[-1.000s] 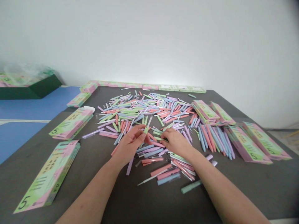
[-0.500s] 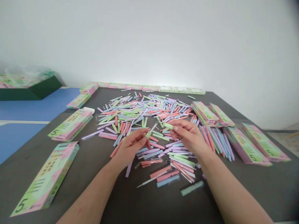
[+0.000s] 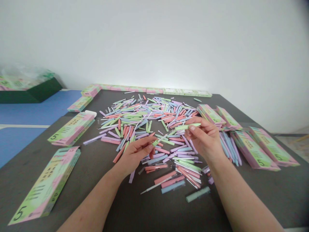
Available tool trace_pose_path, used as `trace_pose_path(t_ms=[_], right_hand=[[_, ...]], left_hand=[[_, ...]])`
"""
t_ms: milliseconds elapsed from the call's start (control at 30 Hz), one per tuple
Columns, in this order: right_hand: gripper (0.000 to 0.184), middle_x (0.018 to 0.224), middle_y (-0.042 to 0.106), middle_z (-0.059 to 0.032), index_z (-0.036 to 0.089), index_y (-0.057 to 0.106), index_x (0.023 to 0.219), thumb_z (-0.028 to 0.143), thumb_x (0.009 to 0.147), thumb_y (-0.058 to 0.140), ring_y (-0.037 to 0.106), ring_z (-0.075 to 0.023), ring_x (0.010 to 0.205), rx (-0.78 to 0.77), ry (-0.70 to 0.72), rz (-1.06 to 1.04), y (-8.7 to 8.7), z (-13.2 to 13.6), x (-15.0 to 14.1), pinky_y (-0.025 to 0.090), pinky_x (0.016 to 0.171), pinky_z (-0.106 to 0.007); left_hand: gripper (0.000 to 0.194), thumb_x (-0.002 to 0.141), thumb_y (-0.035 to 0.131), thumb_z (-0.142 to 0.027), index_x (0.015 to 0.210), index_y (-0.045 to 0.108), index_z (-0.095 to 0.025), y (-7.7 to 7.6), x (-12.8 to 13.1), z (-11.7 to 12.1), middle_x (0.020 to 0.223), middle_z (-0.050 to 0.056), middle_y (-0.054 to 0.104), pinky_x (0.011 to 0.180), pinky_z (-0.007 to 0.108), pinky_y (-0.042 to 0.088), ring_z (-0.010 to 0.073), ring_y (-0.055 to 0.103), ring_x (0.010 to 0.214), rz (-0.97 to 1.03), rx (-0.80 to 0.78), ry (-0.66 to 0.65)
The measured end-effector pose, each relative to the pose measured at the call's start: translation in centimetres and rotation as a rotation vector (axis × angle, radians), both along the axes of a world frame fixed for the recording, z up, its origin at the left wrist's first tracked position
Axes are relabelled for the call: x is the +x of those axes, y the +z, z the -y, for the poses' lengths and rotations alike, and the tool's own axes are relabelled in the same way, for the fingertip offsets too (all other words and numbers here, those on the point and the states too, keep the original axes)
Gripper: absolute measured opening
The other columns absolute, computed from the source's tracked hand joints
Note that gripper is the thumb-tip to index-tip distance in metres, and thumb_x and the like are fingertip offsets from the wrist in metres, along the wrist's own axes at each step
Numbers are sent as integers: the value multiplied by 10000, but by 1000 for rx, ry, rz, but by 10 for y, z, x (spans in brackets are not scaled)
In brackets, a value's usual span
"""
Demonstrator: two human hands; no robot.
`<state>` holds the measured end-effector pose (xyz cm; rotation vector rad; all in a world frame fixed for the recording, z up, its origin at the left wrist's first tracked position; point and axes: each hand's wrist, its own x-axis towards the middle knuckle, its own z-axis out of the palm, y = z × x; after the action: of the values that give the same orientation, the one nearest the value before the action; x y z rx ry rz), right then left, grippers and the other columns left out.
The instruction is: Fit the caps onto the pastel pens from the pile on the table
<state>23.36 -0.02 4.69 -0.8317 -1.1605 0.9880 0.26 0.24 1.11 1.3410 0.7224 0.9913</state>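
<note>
My left hand (image 3: pixel 136 153) pinches a short green pen end piece (image 3: pixel 155 142) between thumb and finger. A thin white refill (image 3: pixel 164 138) sticks out of it toward the right. My right hand (image 3: pixel 206 137) grips a tapered green pen barrel (image 3: pixel 184 127), its pointed end to the right. The refill's tip lies close to the barrel's left end; whether it is inside I cannot tell. Beneath both hands spreads a pile of loose pen parts (image 3: pixel 135 114) in green, pink, purple and blue. Several pen pieces in clear sleeves, among them a blue one (image 3: pixel 173 187), lie nearer to me.
Printed pastel boxes line the dark table (image 3: pixel 135 209): a large one (image 3: pixel 45 183) at left, more (image 3: pixel 256 149) at right, and a row (image 3: pixel 154 90) along the wall. Blue pens (image 3: pixel 228 146) lie beside the right boxes. A dark green tray (image 3: pixel 45 90) stands at far left.
The green barrel in my right hand has turned and moved right, now showing its full length. My left hand has moved slightly, and the refill now points more level toward the barrel.
</note>
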Motion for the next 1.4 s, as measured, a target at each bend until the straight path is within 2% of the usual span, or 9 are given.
trace_pose_path(t_ms=[300, 467, 733, 967, 1400], right_hand=[[176, 669, 599, 4, 229, 704, 858, 351, 738, 744, 499, -110, 513, 10, -28, 156, -7, 1, 3, 412, 487, -270], [134, 609, 572, 17, 231, 716, 874, 296, 759, 738, 484, -107, 511, -10, 31, 257, -7, 3, 4, 372, 473, -250], [167, 609, 564, 7, 199, 706, 848, 344, 767, 719, 458, -103, 493, -47, 50, 350, -7, 0, 9, 333, 436, -241], [168, 716, 631, -14, 185, 708, 839, 331, 758, 725, 497, -98, 535, -114, 192, 440, -7, 2, -4, 373, 464, -228], [211, 722, 630, -17, 177, 711, 845, 358, 743, 745, 524, -104, 555, -167, 212, 415, -11, 3, -8, 402, 476, -227]], left_hand=[[335, 804, 676, -333, 1071, 695, -132, 0, 0, 0, 651, -5, 592, 606, 274, 419, 97, 528, 552, -58, -31, 9], [362, 814, 654, -332, 1102, 683, -116, -1, -1, 0, 660, 3, 582, 583, 256, 414, 98, 514, 566, -146, -16, 1], [367, 826, 630, -327, 1123, 686, -118, 1, -3, 2, 682, 17, 587, 563, 239, 421, 102, 516, 577, -239, 12, 11], [319, 843, 604, -323, 1088, 707, -146, 2, -1, 3, 660, 8, 571, 522, 219, 385, 98, 479, 562, -275, 82, -5], [311, 848, 581, -306, 1087, 713, -158, 3, 1, 4, 585, -15, 530, 508, 217, 336, 97, 416, 538, -313, 159, 34]])
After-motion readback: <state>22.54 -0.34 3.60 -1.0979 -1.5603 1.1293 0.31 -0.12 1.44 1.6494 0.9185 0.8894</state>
